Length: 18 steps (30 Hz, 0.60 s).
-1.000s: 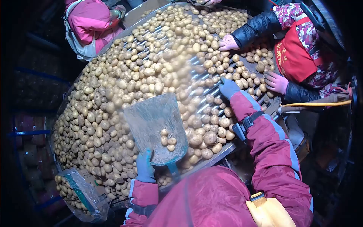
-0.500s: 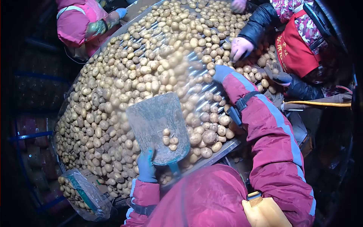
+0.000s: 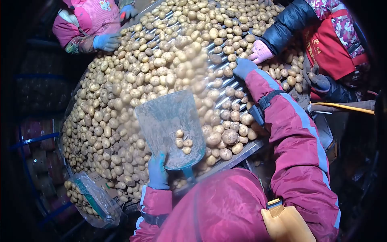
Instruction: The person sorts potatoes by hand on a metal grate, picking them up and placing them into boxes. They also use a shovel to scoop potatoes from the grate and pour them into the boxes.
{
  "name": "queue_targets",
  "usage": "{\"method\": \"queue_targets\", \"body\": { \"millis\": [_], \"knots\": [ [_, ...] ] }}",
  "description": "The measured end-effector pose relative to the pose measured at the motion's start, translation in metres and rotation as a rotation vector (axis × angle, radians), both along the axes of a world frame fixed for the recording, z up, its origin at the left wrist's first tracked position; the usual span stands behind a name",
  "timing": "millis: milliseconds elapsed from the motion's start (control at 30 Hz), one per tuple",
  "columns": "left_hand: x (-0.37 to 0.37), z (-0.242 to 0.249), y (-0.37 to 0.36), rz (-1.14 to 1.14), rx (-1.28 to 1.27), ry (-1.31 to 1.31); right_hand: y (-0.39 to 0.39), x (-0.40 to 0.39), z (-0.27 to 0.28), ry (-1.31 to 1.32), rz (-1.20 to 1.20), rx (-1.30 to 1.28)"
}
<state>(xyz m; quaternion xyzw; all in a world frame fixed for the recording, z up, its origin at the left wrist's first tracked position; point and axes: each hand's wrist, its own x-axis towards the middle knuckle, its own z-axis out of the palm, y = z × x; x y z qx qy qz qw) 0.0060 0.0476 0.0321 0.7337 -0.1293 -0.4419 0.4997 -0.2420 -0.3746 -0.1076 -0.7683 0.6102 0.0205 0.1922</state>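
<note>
Wearing a blue glove, my left hand [image 3: 157, 172] is closed on the left edge of a grey-green scoop [image 3: 171, 117], near its handle end. Several small potatoes [image 3: 186, 142] lie in the scoop's lower part. The scoop rests over a wide heap of potatoes [image 3: 117, 133]. My right hand [image 3: 244, 67], also gloved in blue, reaches among potatoes at the right side of the metal rollers [image 3: 229, 86]. Its fingers are too hidden to tell what they hold, if anything.
A co-worker at upper left has blue-gloved hands [image 3: 107, 41] by the heap's edge. Another at upper right, in a red apron [image 3: 328, 52], has a pink-gloved hand [image 3: 261, 51] close to mine. A plastic-covered container [image 3: 96, 201] sits lower left; a metal edge [image 3: 229, 161] runs before me.
My right hand has moved slightly up and right. The upper-left co-worker's hand now reaches the heap's edge. The other co-worker's pink glove has shifted right. The scoop still holds the same potatoes.
</note>
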Motion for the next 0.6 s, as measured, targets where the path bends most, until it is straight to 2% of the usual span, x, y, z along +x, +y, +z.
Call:
{"method": "queue_targets", "body": {
  "millis": [133,233,333,400,467,500,600],
  "knots": [
    [-0.001,-0.001,0.001,0.021,-0.012,0.023,0.002,-0.007,0.010,-0.069,0.058,0.001],
    [-0.005,0.006,-0.003,-0.007,-0.019,0.010,0.014,-0.020,0.034,-0.294,0.037,0.166],
    [-0.009,0.007,-0.007,-0.006,-0.026,0.049,0.050,-0.019,0.076,-0.841,-0.136,0.598],
    [-0.011,0.001,-0.009,0.006,-0.034,0.060,0.084,-0.009,0.129,-0.976,0.031,0.597],
    [-0.014,-0.001,-0.012,-0.005,-0.037,0.071,0.111,0.002,0.154,-1.079,0.354,0.549],
    [-0.015,-0.001,-0.013,-0.020,-0.036,0.079,0.124,0.004,0.182,-1.040,0.149,0.780],
    [-0.020,0.002,-0.019,-0.029,-0.073,0.114,0.110,-0.016,0.146,-1.069,-0.003,0.660]
  ]
}}
